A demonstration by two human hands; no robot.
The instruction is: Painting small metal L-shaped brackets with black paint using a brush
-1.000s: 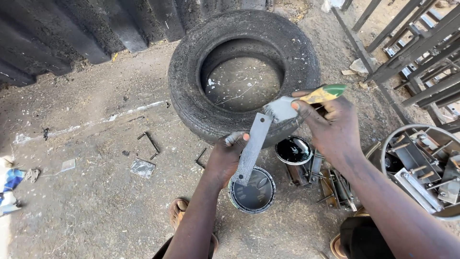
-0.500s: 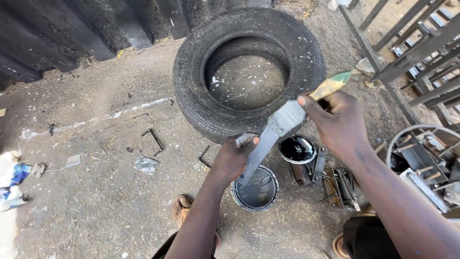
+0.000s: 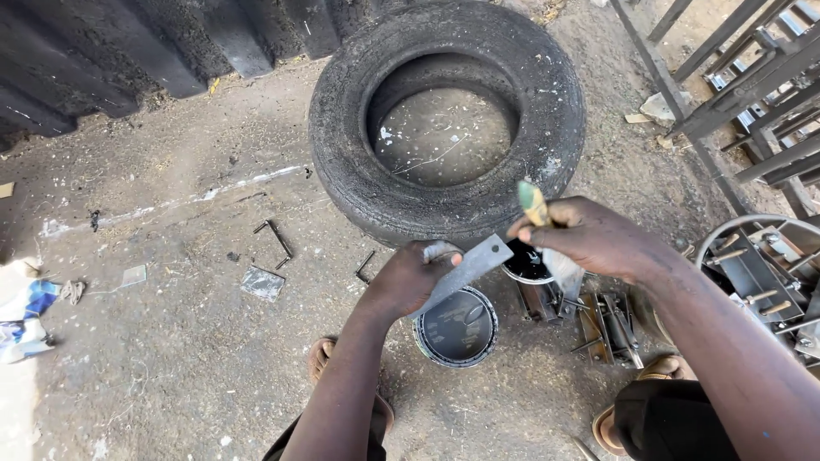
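My left hand (image 3: 408,280) grips the lower end of a flat grey metal bracket (image 3: 468,267) that slants up to the right. Below it a round can of grey paint (image 3: 457,328) stands on the ground. My right hand (image 3: 596,237) holds a paintbrush (image 3: 536,210) by its yellow-green handle, bristles pointing down beside the bracket's upper end. Directly under the brush sits a small can of black paint (image 3: 525,265).
A worn black tyre (image 3: 444,119) lies flat on the dirt just beyond the cans. Metal parts (image 3: 598,316) lie right of the cans, a metal frame (image 3: 735,77) and a wire basket of parts (image 3: 760,273) stand further right. Small scraps (image 3: 260,282) lie left.
The right hand has turned the brush from pointing up-right to bristles down and lowered it toward the small black can. The bracket has tilted lower and flatter.
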